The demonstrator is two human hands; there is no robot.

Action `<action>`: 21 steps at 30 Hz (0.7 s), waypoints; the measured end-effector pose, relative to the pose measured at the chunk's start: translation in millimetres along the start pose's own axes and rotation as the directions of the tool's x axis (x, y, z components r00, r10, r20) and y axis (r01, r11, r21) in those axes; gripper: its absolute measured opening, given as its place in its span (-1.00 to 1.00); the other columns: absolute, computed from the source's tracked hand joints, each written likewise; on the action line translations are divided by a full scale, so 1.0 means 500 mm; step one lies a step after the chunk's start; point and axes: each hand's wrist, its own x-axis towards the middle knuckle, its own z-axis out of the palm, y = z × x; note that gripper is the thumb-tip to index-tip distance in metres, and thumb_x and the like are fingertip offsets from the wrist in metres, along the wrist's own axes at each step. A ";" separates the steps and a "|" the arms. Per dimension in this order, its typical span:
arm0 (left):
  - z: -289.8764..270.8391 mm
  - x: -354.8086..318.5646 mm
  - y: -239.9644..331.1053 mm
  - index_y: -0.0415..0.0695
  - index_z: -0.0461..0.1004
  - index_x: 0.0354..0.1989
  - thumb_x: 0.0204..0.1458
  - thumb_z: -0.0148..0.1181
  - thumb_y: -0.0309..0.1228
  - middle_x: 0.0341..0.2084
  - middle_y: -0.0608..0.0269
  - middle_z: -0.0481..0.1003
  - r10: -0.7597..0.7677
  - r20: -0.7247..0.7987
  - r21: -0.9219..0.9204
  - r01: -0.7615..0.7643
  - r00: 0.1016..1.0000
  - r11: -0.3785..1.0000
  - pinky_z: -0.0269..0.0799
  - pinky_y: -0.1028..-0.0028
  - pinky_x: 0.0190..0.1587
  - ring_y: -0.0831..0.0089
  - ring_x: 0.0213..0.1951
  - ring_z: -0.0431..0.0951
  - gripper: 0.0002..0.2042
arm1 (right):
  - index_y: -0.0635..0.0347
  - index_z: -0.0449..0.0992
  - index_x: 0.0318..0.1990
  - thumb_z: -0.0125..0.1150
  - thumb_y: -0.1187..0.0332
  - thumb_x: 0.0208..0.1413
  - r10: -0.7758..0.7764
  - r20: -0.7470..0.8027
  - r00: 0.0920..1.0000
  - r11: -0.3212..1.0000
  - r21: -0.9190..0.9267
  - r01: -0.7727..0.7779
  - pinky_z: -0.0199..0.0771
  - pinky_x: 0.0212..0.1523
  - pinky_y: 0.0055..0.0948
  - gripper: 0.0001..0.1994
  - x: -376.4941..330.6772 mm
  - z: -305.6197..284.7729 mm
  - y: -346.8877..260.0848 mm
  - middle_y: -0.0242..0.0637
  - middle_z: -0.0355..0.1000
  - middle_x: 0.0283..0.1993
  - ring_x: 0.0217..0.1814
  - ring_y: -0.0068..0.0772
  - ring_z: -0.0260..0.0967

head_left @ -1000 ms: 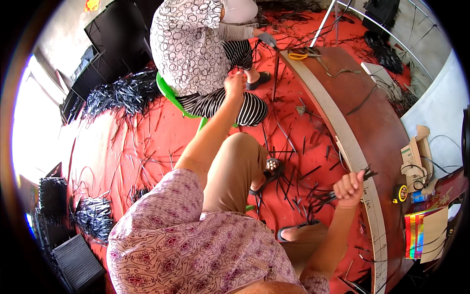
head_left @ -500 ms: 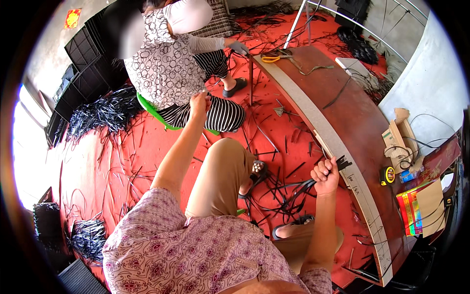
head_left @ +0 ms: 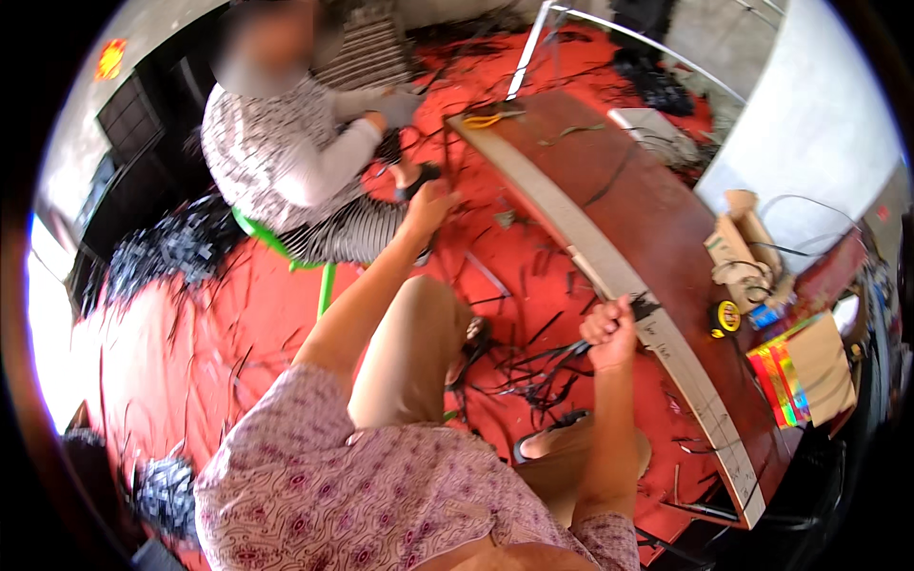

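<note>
- Right hand (head_left: 609,333): the fingers are clenching into a fist around a bundle of thin black strips (head_left: 547,366). The grip sits at the upper end of the bundle, right against the pale front edge of the long brown workbench (head_left: 666,238).
- The loose ends of the strips are fanning out down and to the left of the fist, hanging toward the red floor (head_left: 257,314) between the person's two knees.
- Left hand (head_left: 430,205): the arm is stretching far forward, and the hand is hovering near the far corner of the bench, close to the co-worker's foot. Whether its fingers are holding anything cannot be told; they look loosely curled, with no object visible in them.
- A seated co-worker (head_left: 286,162) in a patterned top is sitting on a green stool (head_left: 295,262) ahead, one gloved hand reaching toward the bench end.
- On the bench: a yellow tape measure (head_left: 728,317), a cardboard piece (head_left: 743,247), and a shiny rainbow-striped package (head_left: 781,371) at the right edge.
- Progress, as a judgement: one bundle is gathered and in hand, so the collecting step looks partly done. Many black offcuts are lying scattered over the floor by the feet, and dark heaps of strips (head_left: 162,257) are piling at the left, so much material looks unhandled.
</note>
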 end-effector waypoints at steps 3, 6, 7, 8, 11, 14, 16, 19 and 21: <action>-0.006 0.001 0.027 -0.32 0.31 0.03 0.00 0.22 -0.37 -0.41 0.17 0.47 0.102 -0.010 0.309 -0.094 0.995 0.946 0.45 0.52 -0.43 0.46 -0.45 0.50 -0.55 | -0.03 0.24 -0.61 -0.06 0.01 0.25 -0.061 -0.030 0.998 0.998 -0.028 0.060 -0.15 -0.75 -0.58 -0.59 -0.004 0.008 -0.012 -0.60 -0.01 -0.74 -0.79 -0.67 -0.19; -0.023 0.011 0.054 -0.32 0.33 0.04 -0.02 0.22 -0.30 -0.38 0.08 0.49 0.198 0.015 0.535 -0.175 0.980 0.826 0.46 0.44 -0.34 0.38 -0.36 0.54 -0.52 | -0.01 0.24 -0.60 -0.08 0.02 0.27 -0.089 -0.033 0.995 0.995 -0.047 0.088 -0.13 -0.74 -0.59 -0.58 -0.004 0.021 -0.016 -0.58 -0.01 -0.73 -0.78 -0.68 -0.20; -0.045 0.025 0.044 -0.32 0.34 0.03 -0.03 0.22 -0.28 -0.39 0.06 0.50 0.231 0.016 0.582 -0.197 0.973 0.789 0.46 0.42 -0.31 0.35 -0.35 0.55 -0.52 | -0.01 0.24 -0.61 -0.08 0.02 0.27 -0.084 -0.033 0.996 0.996 -0.046 0.083 -0.13 -0.74 -0.59 -0.58 -0.002 0.027 -0.014 -0.58 -0.02 -0.73 -0.78 -0.68 -0.20; -0.049 0.029 0.050 -0.32 0.35 0.02 -0.03 0.21 -0.25 -0.40 0.03 0.50 0.268 0.023 0.624 -0.223 0.963 0.749 0.46 0.39 -0.28 0.31 -0.34 0.55 -0.51 | -0.01 0.23 -0.61 -0.09 0.02 0.27 -0.085 -0.032 0.996 0.995 -0.047 0.084 -0.13 -0.74 -0.59 -0.58 0.001 0.030 -0.017 -0.58 -0.02 -0.73 -0.78 -0.69 -0.20; -0.053 0.043 0.057 -0.30 0.39 -0.06 -0.06 0.21 -0.21 -0.42 0.01 0.51 0.249 0.014 0.636 -0.200 0.968 0.745 0.43 0.33 -0.21 0.22 -0.31 0.54 -0.53 | -0.01 0.23 -0.61 -0.10 0.02 0.28 -0.085 -0.025 0.996 0.995 -0.049 0.084 -0.13 -0.74 -0.59 -0.57 0.000 0.027 -0.020 -0.58 -0.02 -0.73 -0.78 -0.68 -0.20; -0.065 0.058 0.065 -0.28 0.40 -0.09 -0.06 0.20 -0.23 -0.40 -0.01 0.52 0.303 0.030 0.655 -0.247 0.953 0.714 0.43 0.29 -0.18 0.17 -0.29 0.54 -0.57 | -0.01 0.23 -0.61 -0.10 0.01 0.28 -0.074 -0.028 0.997 0.996 -0.046 0.072 -0.13 -0.74 -0.59 -0.57 0.011 0.023 -0.017 -0.57 -0.02 -0.73 -0.78 -0.68 -0.20; -0.072 0.064 0.066 -0.28 0.40 -0.09 -0.05 0.20 -0.23 -0.38 -0.01 0.52 0.338 0.038 0.667 -0.275 0.940 0.692 0.43 0.28 -0.18 0.16 -0.29 0.55 -0.58 | -0.01 0.22 -0.61 -0.10 0.01 0.28 -0.067 -0.036 0.997 0.997 -0.047 0.066 -0.13 -0.74 -0.59 -0.57 0.021 0.023 -0.013 -0.57 -0.02 -0.73 -0.78 -0.68 -0.20; -0.092 0.081 0.065 -0.29 0.41 -0.07 -0.05 0.18 -0.22 -0.37 0.02 0.52 0.359 0.035 0.719 -0.273 0.933 0.639 0.46 0.35 -0.28 0.26 -0.39 0.57 -0.56 | -0.02 0.21 -0.61 -0.10 0.01 0.28 -0.056 -0.045 0.997 0.997 -0.056 0.054 -0.13 -0.74 -0.59 -0.57 0.030 0.022 -0.002 -0.57 -0.01 -0.73 -0.78 -0.68 -0.20; -0.089 0.076 0.080 -0.24 0.42 -0.10 -0.06 0.21 -0.24 -0.37 0.01 0.50 0.391 0.056 0.769 -0.290 0.918 0.570 0.43 0.23 -0.23 0.09 -0.30 0.54 -0.60 | -0.02 0.21 -0.61 -0.10 0.01 0.28 -0.054 -0.048 0.997 0.997 -0.058 0.052 -0.12 -0.74 -0.60 -0.57 0.037 0.021 0.001 -0.57 -0.01 -0.73 -0.78 -0.68 -0.20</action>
